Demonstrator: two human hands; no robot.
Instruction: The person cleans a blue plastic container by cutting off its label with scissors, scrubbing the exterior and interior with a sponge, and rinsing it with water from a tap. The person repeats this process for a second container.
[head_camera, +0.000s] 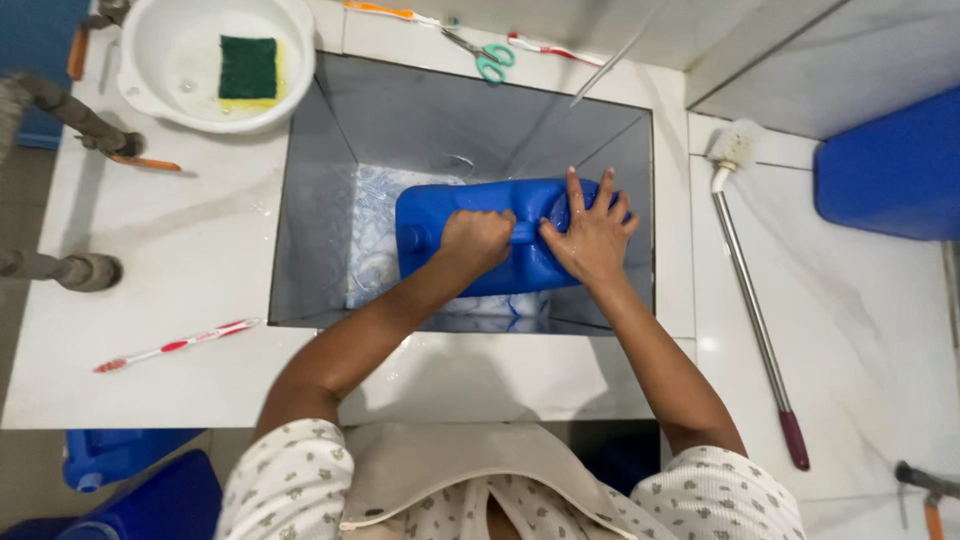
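**Blue jug on its side in the sink**

The bottom of the sink is mostly hidden under the blue jug and both forearms; only a pale, wet patch shows left of the jug. The jug's near side is covered by the hands, and its spout end is hard to make out in the shadow.

The jug lies on its side down in the sink, long axis running left to right, its narrower neck end pointing left.

The left hand is closed in a fist around the jug's handle. The right hand lies flat on the jug's right part, fingers spread wide, gripping nothing.

Left of the sink lies a red and white toothbrush. Beyond the sink's far left corner stands a white bowl with a green sponge. Scissors lie behind the sink. Right of the sink lies a long-handled brush.
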